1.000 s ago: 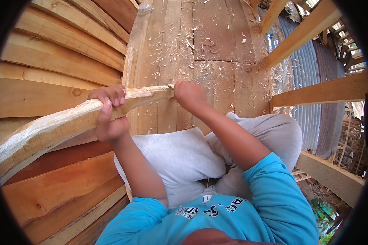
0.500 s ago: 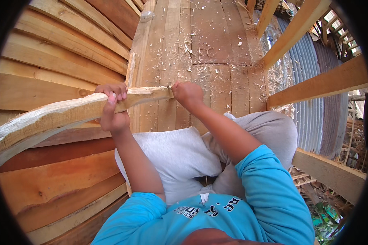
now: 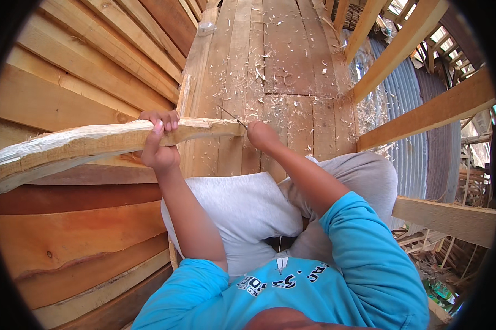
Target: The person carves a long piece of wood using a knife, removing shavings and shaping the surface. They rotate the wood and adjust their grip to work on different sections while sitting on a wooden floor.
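Observation:
A long, curved piece of wood [image 3: 88,140] reaches in from the left, its upper face pale and freshly cut. My left hand [image 3: 161,144] is closed round it near its narrower right end, thumb on top. Just past that end, my right hand [image 3: 263,136] is closed on a knife [image 3: 234,117]. Only its thin, dark blade shows, slanting up and left across the tip of the wood; the handle is hidden in my fist.
Wood shavings [image 3: 285,80] litter the plank floor [image 3: 226,66] ahead. A stacked-board wall [image 3: 66,88] stands on the left. To the right are wooden rails [image 3: 429,118] with corrugated metal sheets [image 3: 405,104] beyond. A clear round object [image 3: 206,28] lies far off by the wall.
My right hand has shifted slightly right and down, and the knife blade now shows, angled up and left. My left hand keeps its grip on the wood; the whole view has shifted a little.

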A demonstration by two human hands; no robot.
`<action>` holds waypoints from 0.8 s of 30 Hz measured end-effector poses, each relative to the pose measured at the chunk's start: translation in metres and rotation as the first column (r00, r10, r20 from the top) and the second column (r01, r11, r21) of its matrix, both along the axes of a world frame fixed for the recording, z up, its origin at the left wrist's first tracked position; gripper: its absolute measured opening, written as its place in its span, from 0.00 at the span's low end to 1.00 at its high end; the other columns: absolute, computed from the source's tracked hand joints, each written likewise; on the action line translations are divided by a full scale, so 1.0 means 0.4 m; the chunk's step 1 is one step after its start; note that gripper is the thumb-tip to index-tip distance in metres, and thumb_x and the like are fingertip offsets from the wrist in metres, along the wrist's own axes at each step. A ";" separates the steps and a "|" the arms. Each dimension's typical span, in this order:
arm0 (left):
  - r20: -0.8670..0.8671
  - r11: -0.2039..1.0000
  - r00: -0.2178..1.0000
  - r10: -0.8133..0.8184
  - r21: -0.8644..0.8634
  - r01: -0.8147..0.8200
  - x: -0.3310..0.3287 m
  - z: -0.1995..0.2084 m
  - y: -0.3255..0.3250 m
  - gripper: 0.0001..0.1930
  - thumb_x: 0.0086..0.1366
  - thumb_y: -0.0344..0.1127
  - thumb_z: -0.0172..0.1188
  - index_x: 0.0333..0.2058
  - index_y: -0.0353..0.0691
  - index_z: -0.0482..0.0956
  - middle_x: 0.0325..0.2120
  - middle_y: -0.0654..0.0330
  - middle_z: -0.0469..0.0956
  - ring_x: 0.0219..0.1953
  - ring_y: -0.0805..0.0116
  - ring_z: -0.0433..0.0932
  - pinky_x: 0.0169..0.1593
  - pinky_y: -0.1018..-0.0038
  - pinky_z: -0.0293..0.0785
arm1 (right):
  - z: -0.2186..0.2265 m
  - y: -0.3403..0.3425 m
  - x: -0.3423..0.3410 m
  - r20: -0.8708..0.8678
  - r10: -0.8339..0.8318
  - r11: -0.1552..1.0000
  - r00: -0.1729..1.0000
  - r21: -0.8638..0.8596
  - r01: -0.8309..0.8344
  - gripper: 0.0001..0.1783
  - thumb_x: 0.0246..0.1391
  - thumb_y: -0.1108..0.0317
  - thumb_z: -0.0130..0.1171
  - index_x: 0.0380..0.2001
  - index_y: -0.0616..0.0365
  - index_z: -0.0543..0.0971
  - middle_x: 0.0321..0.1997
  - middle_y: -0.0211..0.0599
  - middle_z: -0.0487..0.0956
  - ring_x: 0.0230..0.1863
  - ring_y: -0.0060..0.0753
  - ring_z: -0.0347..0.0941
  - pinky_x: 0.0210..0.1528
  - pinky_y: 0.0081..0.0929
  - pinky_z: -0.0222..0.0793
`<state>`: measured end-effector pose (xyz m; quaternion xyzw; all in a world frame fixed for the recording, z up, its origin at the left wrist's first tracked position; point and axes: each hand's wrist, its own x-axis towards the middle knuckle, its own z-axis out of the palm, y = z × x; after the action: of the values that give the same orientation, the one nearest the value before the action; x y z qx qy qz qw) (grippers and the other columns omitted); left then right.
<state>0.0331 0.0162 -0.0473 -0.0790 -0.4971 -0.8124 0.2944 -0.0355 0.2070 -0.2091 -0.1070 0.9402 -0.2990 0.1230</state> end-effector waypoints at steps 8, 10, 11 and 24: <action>-0.012 0.999 0.999 -0.043 -0.034 0.043 -0.003 0.014 0.023 0.07 0.53 0.28 0.55 0.31 0.37 0.68 0.23 0.58 0.65 0.28 0.66 0.65 0.38 0.69 0.66 | 0.040 0.004 -0.012 0.047 0.086 0.990 0.995 0.107 -0.090 0.16 0.57 0.68 0.45 0.34 0.66 0.80 0.38 0.54 0.81 0.41 0.55 0.79 0.41 0.47 0.75; -0.003 0.997 1.000 -0.023 -0.076 0.023 -0.006 0.012 0.027 0.07 0.53 0.28 0.54 0.31 0.36 0.68 0.23 0.58 0.65 0.27 0.66 0.65 0.38 0.70 0.66 | 0.033 0.005 -0.019 0.023 0.112 0.989 0.993 0.092 -0.114 0.18 0.58 0.66 0.42 0.34 0.67 0.79 0.37 0.57 0.80 0.40 0.60 0.78 0.43 0.50 0.74; 0.005 0.994 1.000 0.018 -0.109 -0.017 0.006 0.009 0.004 0.07 0.53 0.28 0.54 0.31 0.36 0.68 0.23 0.58 0.65 0.27 0.66 0.65 0.38 0.70 0.66 | 0.134 -0.031 -0.004 0.051 0.117 0.993 0.992 0.008 -0.117 0.20 0.60 0.65 0.39 0.34 0.69 0.78 0.37 0.61 0.80 0.40 0.64 0.77 0.45 0.52 0.72; -0.001 0.994 1.000 -0.014 -0.108 0.014 -0.003 0.016 0.028 0.06 0.53 0.28 0.53 0.29 0.37 0.66 0.22 0.58 0.64 0.27 0.67 0.64 0.38 0.68 0.65 | 0.064 -0.035 -0.008 0.166 -0.122 0.976 0.979 -0.157 0.149 0.30 0.63 0.56 0.33 0.30 0.69 0.80 0.36 0.64 0.79 0.39 0.64 0.77 0.48 0.55 0.70</action>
<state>0.0318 0.0275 -0.0410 -0.0994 -0.5396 -0.7861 0.2845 -0.0388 0.1931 -0.1837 -0.0289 0.9042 -0.3926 0.1657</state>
